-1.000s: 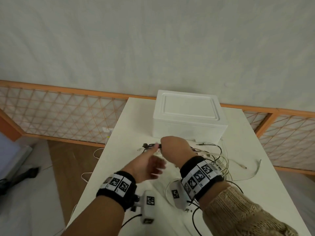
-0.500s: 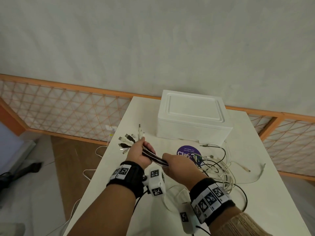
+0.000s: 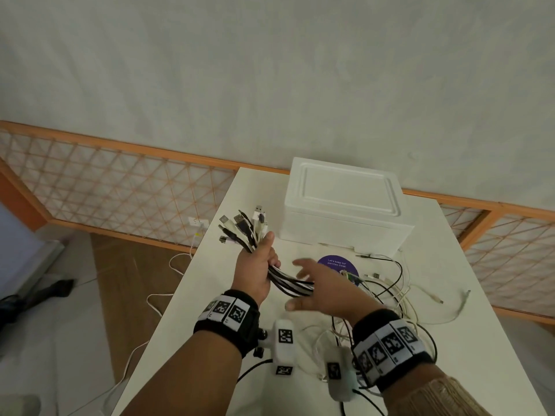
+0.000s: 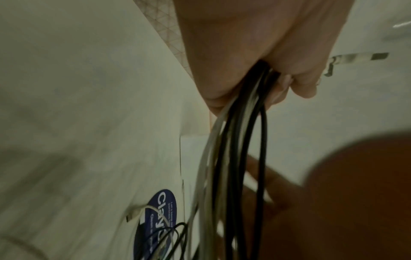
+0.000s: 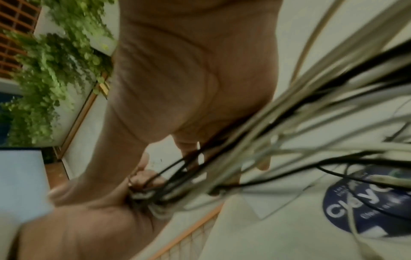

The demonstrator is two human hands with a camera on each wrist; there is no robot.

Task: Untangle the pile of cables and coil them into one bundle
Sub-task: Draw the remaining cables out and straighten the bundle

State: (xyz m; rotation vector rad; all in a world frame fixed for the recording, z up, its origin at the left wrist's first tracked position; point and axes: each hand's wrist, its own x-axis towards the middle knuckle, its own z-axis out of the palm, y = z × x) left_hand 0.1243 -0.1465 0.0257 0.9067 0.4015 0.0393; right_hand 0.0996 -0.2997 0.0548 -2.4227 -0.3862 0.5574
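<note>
Black wristbands point(image 3: 227, 319) bear square-coded white tags; right sleeve point(image 3: 441, 399) tan knit.

A plain grey-white plastered wall point(image 3: 270, 70) fills the upper view. Below it runs an orange wooden-framed lattice railing point(image 3: 105, 187). A long white desk point(image 3: 240, 190) stands against it. Brown wood-plank floor point(image 3: 120, 280) meets pale grey flooring point(image 3: 75, 340) at left. Leafy green plants point(image 5: 51, 66) show in the right wrist view.
</note>
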